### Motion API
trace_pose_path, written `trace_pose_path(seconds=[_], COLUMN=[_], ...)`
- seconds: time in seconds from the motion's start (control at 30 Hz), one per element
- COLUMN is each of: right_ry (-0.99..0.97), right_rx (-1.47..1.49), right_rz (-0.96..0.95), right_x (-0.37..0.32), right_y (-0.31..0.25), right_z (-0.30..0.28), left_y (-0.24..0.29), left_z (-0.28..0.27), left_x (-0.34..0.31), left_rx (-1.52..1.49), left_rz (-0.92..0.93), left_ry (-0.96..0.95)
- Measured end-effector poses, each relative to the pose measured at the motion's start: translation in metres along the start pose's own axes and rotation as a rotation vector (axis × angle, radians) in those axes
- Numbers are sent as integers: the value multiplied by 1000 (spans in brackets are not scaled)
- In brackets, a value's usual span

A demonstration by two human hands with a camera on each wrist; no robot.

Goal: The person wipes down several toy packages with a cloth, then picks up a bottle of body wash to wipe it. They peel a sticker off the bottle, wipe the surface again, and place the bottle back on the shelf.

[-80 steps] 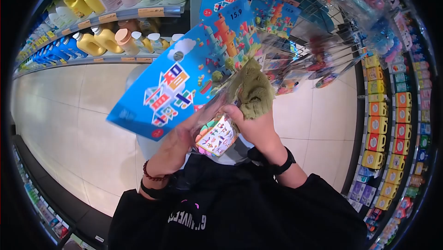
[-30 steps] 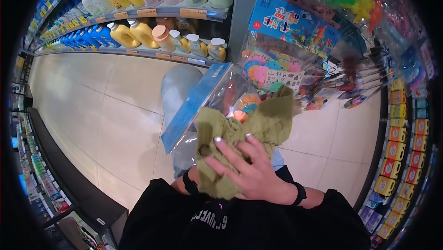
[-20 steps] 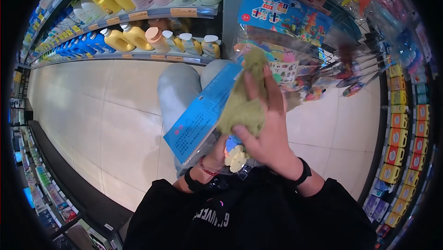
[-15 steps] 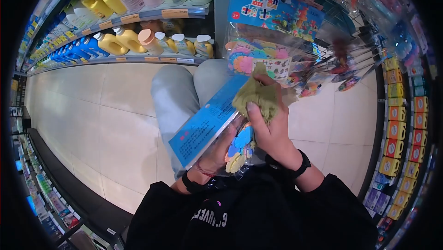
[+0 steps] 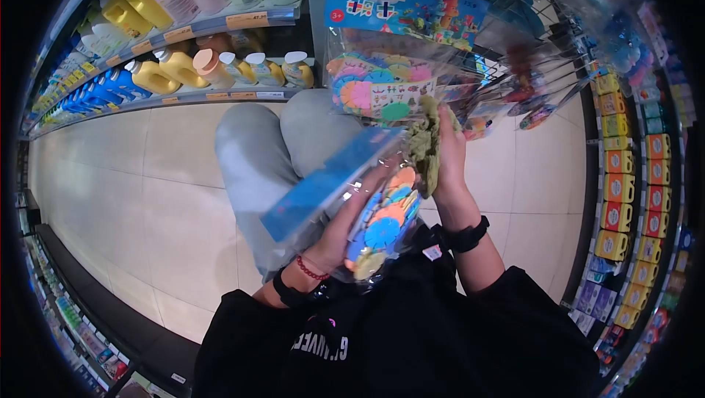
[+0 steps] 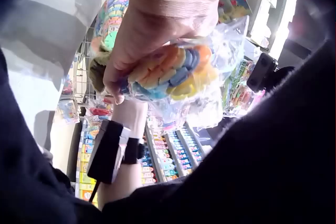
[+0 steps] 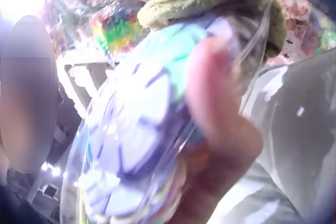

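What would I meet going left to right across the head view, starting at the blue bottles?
Blue bottles → left hand → bagged colored pieces → green cloth → right hand → yellow packs.

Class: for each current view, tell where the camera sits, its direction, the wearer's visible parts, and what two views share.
Head: on the head, facing forward and down at the bag; left hand, right hand, trousers show.
Left wrist: on that wrist, facing the bag; left hand, right forearm, trousers show.
Right wrist: on that wrist, facing the bag; left hand, right hand's edge, trousers show.
Both wrist views share the left hand gripping the bag.
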State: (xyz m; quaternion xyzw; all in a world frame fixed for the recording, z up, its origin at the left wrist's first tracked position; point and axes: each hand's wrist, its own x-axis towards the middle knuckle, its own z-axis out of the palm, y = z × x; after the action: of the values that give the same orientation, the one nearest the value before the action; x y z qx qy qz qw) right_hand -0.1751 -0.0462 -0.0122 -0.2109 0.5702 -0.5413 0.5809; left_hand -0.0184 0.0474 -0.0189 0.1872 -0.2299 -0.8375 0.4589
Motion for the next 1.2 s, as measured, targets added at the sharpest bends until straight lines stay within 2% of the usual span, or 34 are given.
trace_pose_path(seconds=[0.03,0.1,0.23,0.3,0.37,0.47,0.53,0.63,0.67,0.7,0.73,0.8,0.83,0.93,1.03,1.07,1.17,1.2], right_ry=[-13,-46,-120,-415,-865,-776,-719,-595,-520,-412,-206,-46,-3,-64,-73,-65,-63,-76], right_rx=[44,123,-299,-559,-739,-864,-831,-546,-543,-521,-205,-42,-111,-130,-227,-249,-149,-112], right_rz=[-55,-167,-491,-584,-785,-1037,-1148,-854,-866,-803,-633,-522,-597,-600,-451,-387,-362,-350], right_x=[3,8,-46,-90,-106,-116,-106,-103,-97,-92,-85,-64,-51,-15,2,8,38,42], right_y=[-1,-7,-28,-34,-34,-12,-11,-28,-41,-47,-35,-80,-88,-105,-125,-130,-134,-137], right_z=[-5,-13,-12,-4,9,19,19,12,7,-2,-9,-25,-39,-89,-117,-124,-149,-153], left_y=[4,12,6,3,-4,-15,-20,-26,-27,-12,7,9,11,20,25,23,29,29], left_z=[8,12,6,3,1,-1,-4,-13,-16,4,26,6,-7,-18,-41,-46,-60,-57], left_x=[2,4,7,8,10,10,10,9,8,15,24,30,30,32,29,31,27,29], left_rx=[-285,-301,60,229,387,551,655,782,814,829,818,830,853,783,718,678,555,522], left_rz=[-45,5,333,411,444,473,495,535,568,643,720,760,759,654,383,394,344,354], left_ry=[-57,-86,338,470,556,615,643,661,646,613,570,541,567,656,657,705,668,714])
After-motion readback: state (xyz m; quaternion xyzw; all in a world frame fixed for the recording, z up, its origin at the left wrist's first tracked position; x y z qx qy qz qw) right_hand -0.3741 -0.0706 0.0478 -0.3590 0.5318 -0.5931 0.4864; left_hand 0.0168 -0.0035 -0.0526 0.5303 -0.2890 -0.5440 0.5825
